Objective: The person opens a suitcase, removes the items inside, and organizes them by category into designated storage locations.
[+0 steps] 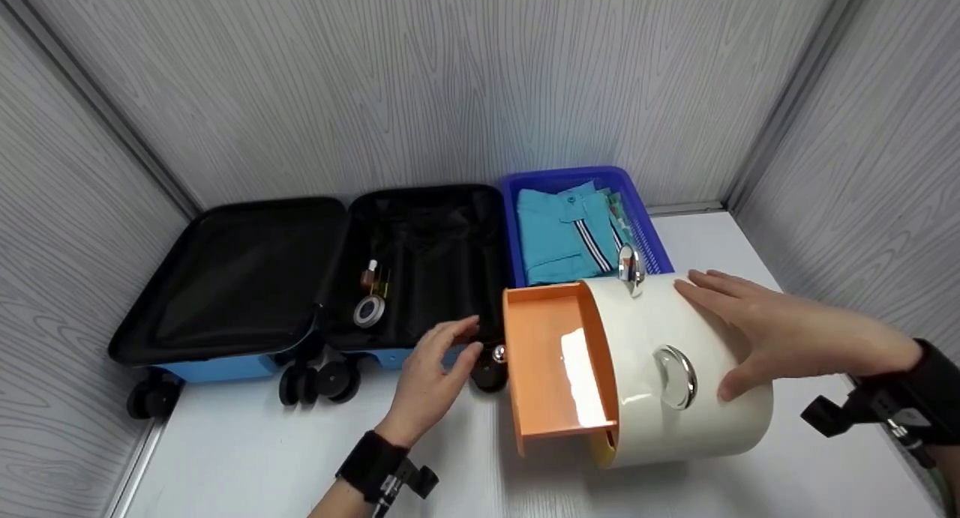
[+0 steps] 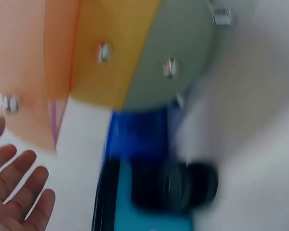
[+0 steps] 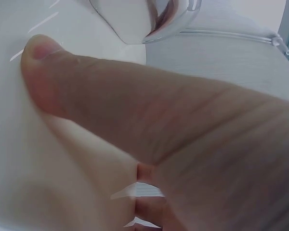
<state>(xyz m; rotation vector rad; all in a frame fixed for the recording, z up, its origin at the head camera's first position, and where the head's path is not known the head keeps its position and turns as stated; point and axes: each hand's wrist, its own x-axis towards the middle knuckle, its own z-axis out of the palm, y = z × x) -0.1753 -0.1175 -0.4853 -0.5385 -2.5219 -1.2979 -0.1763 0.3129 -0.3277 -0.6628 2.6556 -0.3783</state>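
Observation:
A rounded white storage box [image 1: 652, 435] lies on the table with its orange drawer [image 1: 536, 360] pulled out to the left. The drawer's inside is bare, and a small silver knob [image 1: 500, 354] sits on its front. My left hand [image 1: 431, 375] is just left of that knob, thumb and fingers apart, holding nothing. In the left wrist view, a yellow drawer front [image 2: 113, 53] and a grey-green one [image 2: 171, 53] show beside the orange. My right hand [image 1: 757, 330] rests spread on the white shell, thumb [image 3: 53, 72] pressed to it, near a chrome handle [image 1: 676, 377].
An open suitcase [image 1: 240, 278] with black lining stands at the back left. In its right half lie a small bottle [image 1: 369, 274] and a round tin [image 1: 369, 311]. Behind the box is a blue basket [image 1: 645, 226] holding folded turquoise clothing [image 1: 555, 237]. Panels wall the table in.

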